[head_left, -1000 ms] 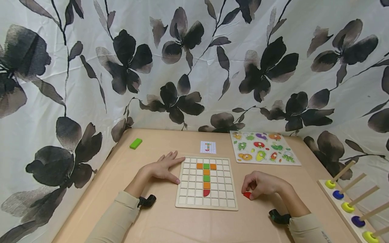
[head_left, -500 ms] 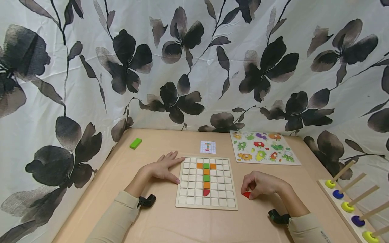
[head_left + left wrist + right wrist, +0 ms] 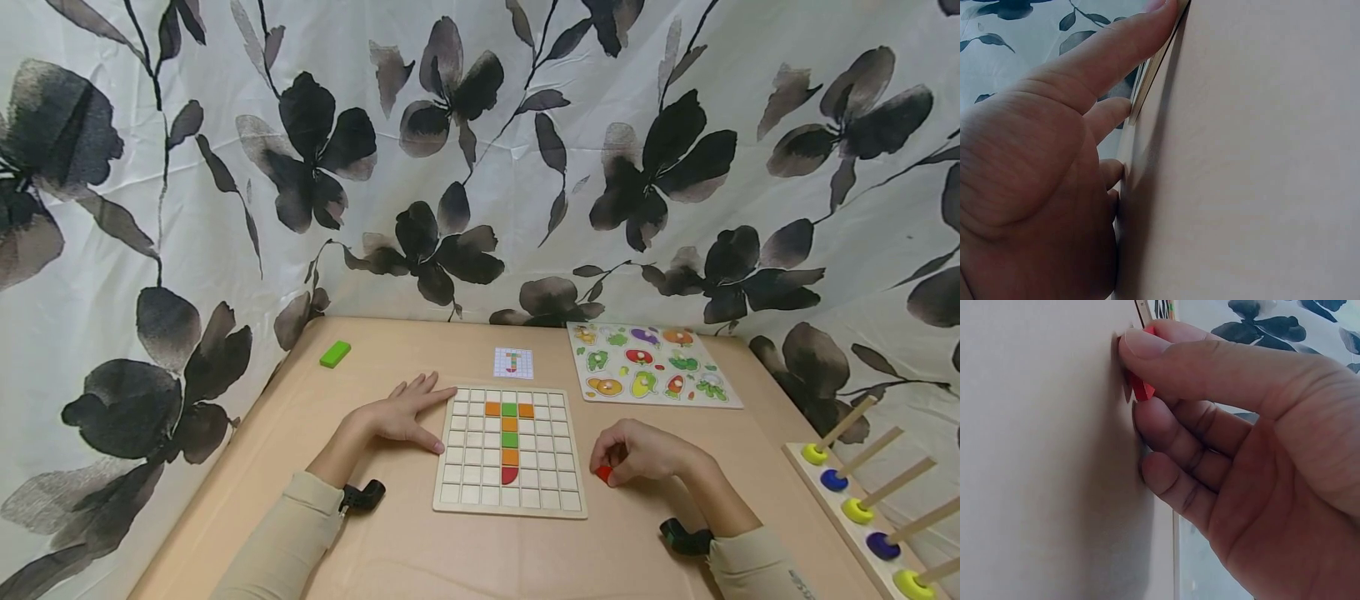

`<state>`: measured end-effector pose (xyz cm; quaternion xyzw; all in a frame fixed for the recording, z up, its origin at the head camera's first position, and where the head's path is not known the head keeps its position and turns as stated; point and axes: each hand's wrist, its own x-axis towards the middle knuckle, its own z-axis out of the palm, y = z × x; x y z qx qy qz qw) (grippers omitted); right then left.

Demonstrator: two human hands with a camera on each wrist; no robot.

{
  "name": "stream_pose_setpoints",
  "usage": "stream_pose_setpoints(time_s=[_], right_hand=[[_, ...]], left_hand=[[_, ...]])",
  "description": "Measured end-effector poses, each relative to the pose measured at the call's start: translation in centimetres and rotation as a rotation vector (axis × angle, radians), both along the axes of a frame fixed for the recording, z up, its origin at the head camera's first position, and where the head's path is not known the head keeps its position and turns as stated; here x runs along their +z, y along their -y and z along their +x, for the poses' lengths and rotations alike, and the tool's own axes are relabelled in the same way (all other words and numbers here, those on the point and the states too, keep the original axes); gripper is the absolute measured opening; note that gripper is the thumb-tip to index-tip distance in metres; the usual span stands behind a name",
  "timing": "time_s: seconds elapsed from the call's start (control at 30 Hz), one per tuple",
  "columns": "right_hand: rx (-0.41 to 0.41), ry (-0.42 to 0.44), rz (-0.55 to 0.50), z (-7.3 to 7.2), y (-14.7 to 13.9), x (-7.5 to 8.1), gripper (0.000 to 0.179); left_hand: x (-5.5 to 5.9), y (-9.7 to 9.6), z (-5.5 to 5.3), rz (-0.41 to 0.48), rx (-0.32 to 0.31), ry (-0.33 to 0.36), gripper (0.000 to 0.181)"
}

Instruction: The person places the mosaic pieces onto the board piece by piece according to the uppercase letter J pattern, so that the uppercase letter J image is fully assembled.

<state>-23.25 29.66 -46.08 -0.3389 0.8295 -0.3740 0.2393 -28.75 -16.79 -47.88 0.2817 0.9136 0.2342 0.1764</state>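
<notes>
A wooden grid board [image 3: 510,497] lies on the table, with orange and green squares set in a T shape and a red rounded piece [image 3: 510,476] at the foot of the column. My left hand [image 3: 397,417] spreads its fingers, and its thumb and index finger touch the board's left edge; the left wrist view also shows this hand [image 3: 1035,169]. To the right of the board, my right hand [image 3: 641,452] pinches another small red piece [image 3: 603,473] between thumb and fingers, low over the table. In the right wrist view the red piece [image 3: 1142,389] is partly hidden behind the thumb.
A small pattern card [image 3: 513,364] lies behind the board. At the back right is a fruit-and-vegetable puzzle board [image 3: 652,363]. A green block [image 3: 335,354] sits at the back left. A peg stand [image 3: 851,523] with yellow and blue rings occupies the right edge.
My right hand has shifted slightly left and away from me with the red piece, which has turned a little between the fingers. The left hand and the board stay where they were.
</notes>
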Motion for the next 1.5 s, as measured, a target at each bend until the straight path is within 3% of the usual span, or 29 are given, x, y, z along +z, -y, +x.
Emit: stream_pose_setpoints(time_s=[0.27, 0.97, 1.37, 1.5], right_hand=[[0.006, -0.035, 0.036, 0.0, 0.14, -0.08, 0.02], [-0.079, -0.007, 0.07, 0.13, 0.19, 0.04, 0.017], [-0.091, -0.095, 0.004, 0.08, 0.39, 0.36, 0.007], [-0.117, -0.088, -0.025, 0.1, 0.69, 0.47, 0.006]], left_hand=[[-0.07, 0.03, -0.05, 0.0, -0.001, 0.002, 0.107], [-0.08, 0.09, 0.09, 0.001, -0.01, -0.016, 0.106], [0.02, 0.08, 0.13, 0.004, -0.009, -0.012, 0.107], [0.0, 0.09, 0.13, 0.007, -0.006, -0.009, 0.107]])
